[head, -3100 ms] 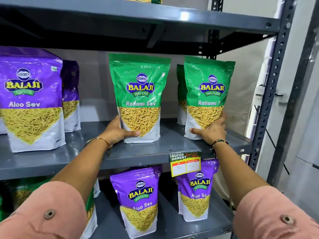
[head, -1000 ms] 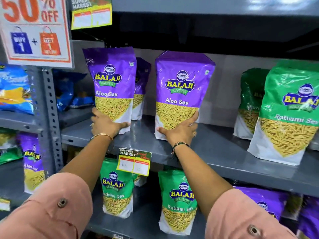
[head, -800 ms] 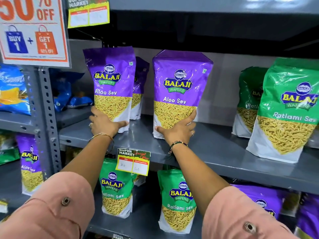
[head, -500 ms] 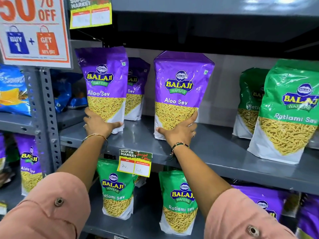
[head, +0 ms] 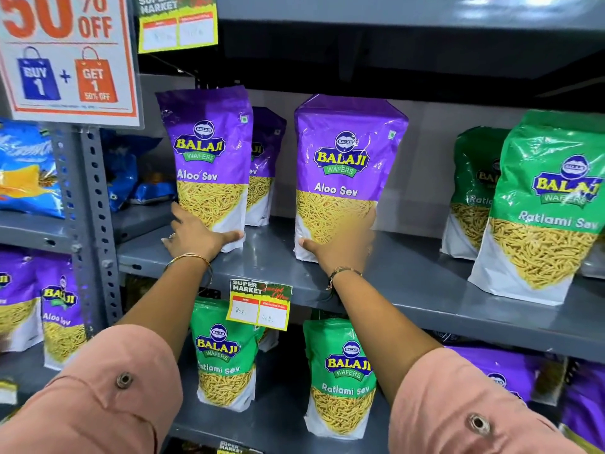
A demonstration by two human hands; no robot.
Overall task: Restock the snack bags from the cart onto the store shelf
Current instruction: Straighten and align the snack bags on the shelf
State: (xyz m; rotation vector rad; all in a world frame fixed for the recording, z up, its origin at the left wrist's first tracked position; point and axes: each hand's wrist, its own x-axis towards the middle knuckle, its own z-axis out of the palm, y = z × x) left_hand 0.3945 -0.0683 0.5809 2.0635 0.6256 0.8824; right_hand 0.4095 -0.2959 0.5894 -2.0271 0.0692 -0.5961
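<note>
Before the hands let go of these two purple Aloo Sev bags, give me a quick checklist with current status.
1. Left bag upright on shelf: ok.
2. Right bag upright: ok.
3. Labels facing front: ok.
4. Left hand at left bag's base: ok.
5. Right hand at right bag's base, blurred: grip cannot tell.
6. Bags apart, not leaning together: ok.

grey metal shelving (head: 425, 286) fills the view, its tiers bolted to a perforated upright post (head: 95, 204) at the left. a plain pale back wall (head: 422, 165) shows behind the middle tier. the underside of the tier above lies in deep shadow, while a soft glare, probably from overhead lighting, sits on the top shelf edge (head: 540, 8).
</note>
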